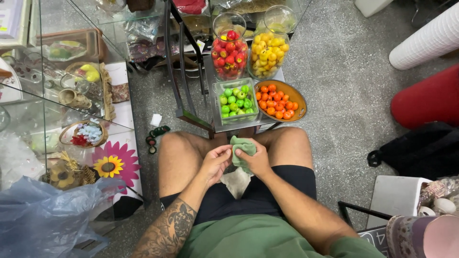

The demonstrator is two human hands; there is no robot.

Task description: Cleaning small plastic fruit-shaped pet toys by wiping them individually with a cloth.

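Seated person, head view looking down over bare knees and black shorts. Both hands meet between the thighs. Right hand [258,160] has its fingers closed around a piece of green cloth [243,145], which bunches up above the knuckles, just below the edge of the small desk [216,125]. Left hand [216,162] sits just beside it, fingers curled inward and pinched at the cloth's left edge; whether something small is between them cannot be told. A pale cloth [237,181] hangs below the hands, between the legs.

On the desk, straight ahead: a clear square tub of green beads [235,100], and touching it on the right an oval brown dish of orange beads [278,101]. Behind these, two glass jars side by side: one of red beads [229,53], one of yellow beads [268,53].

Left side: glass display case [71,95] holding baskets and trinkets; pink and yellow paper flowers [114,163] at its foot; blue plastic bag [43,215] in the near corner. Floor is grey speckled stone.
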